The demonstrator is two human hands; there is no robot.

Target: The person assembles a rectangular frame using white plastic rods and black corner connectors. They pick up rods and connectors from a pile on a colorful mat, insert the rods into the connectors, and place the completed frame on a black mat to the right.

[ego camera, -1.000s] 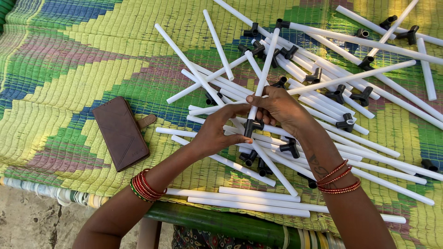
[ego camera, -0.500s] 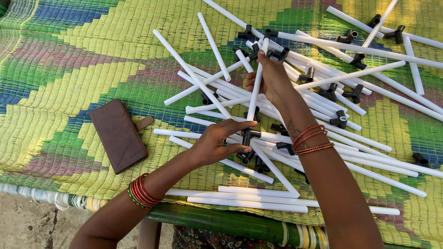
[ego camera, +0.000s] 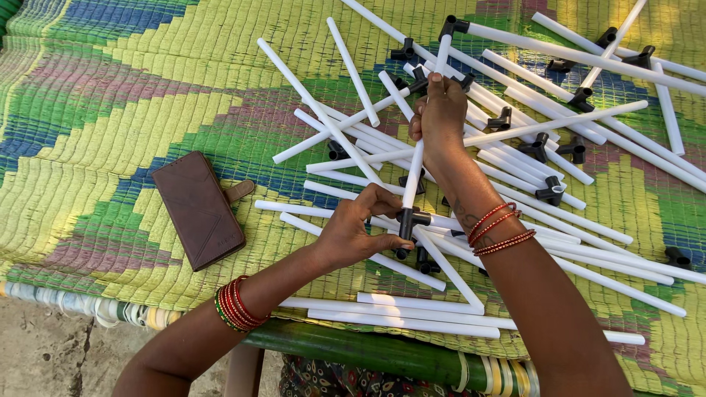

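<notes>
My left hand grips a black plastic tee connector at the near end of a white pipe. My right hand is closed around the same pipe farther up, near its far end, where it meets another black connector. The pipe stands tilted over a pile of white pipes and black connectors spread across a woven mat. Red bangles circle both wrists.
A brown wallet-style case lies on the yellow, green and blue woven mat left of the pile. Several loose white pipes lie along the mat's near edge, above a green frame bar. Bare ground shows at lower left.
My right hand has slid up the pipe away from me, from beside the left hand to near the pipe's far end. The left hand keeps its hold on the black connector.
</notes>
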